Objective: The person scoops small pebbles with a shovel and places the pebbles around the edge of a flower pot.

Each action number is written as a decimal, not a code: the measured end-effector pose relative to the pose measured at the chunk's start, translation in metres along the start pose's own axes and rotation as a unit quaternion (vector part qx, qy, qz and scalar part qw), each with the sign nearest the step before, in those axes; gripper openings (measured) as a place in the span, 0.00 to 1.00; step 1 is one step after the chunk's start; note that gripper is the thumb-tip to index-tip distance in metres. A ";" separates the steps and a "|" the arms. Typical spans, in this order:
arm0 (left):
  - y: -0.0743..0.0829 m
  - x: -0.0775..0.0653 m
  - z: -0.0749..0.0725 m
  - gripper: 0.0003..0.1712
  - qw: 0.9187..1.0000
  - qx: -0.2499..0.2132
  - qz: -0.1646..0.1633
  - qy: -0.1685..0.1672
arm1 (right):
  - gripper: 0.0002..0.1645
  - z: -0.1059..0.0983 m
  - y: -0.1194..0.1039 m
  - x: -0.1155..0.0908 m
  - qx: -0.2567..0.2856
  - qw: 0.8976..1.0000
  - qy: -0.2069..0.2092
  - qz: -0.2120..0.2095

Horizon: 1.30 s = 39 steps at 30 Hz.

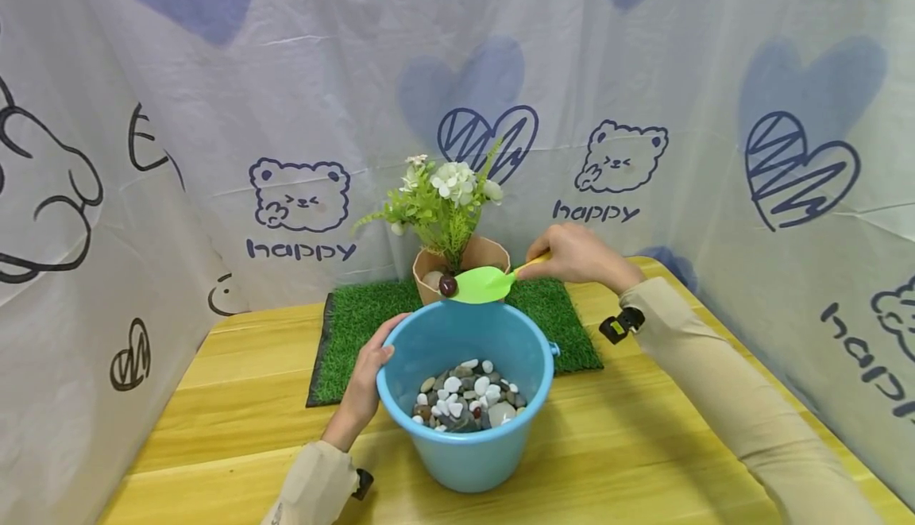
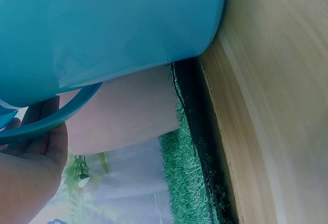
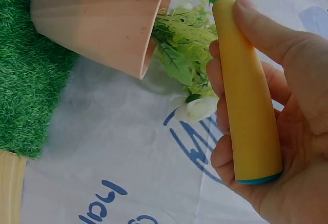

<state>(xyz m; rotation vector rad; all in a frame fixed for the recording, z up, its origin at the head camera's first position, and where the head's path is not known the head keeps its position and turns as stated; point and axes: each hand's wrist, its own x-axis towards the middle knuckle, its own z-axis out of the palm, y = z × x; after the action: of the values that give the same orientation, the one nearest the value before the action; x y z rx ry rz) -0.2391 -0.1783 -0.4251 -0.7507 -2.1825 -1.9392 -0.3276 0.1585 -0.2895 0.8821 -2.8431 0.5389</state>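
Observation:
My right hand point(image 1: 575, 253) grips the yellow handle point(image 3: 248, 90) of a toy shovel with a light-green blade point(image 1: 482, 285). A dark red, shiny stone point(image 1: 447, 285) sits at the blade's tip, in front of the flowerpot's opening. Behind the bucket stands the beige flowerpot point(image 1: 423, 291), with white flowers point(image 1: 454, 182) and green leaves in it. My left hand point(image 1: 366, 376) holds the left rim of a blue bucket point(image 1: 472, 461), thumb over the edge. Grey, white and brown pebbles point(image 1: 468, 398) cover the bucket's bottom. In the left wrist view, the bucket's rim partly hides the left fingers.
Under the pot lies a green artificial-grass mat point(image 1: 343, 350), on a wooden table point(image 1: 236, 398). White cloth point(image 1: 300, 112) with blue hearts and bear drawings hangs behind and at both sides. A small lug point(image 1: 554, 348) juts from the bucket's right side.

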 end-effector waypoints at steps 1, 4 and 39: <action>0.000 0.000 0.000 0.33 1.000 -0.001 0.001 -0.001 | 0.15 0.000 0.001 0.001 -0.001 1.000 0.003 0.003; 0.000 0.000 0.000 0.33 1.000 -0.006 -0.001 -0.002 | 0.17 0.002 0.004 0.004 -0.002 1.000 0.010 0.018; 0.001 -0.002 0.000 0.33 1.000 -0.004 -0.005 0.001 | 0.31 0.021 0.011 0.048 -0.093 0.989 0.002 0.119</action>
<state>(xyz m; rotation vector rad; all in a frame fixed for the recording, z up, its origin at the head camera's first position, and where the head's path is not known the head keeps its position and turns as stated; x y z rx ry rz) -0.2371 -0.1785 -0.4248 -0.7406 -2.1841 -1.9534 -0.3733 0.1335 -0.3023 0.5153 -2.9529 0.2892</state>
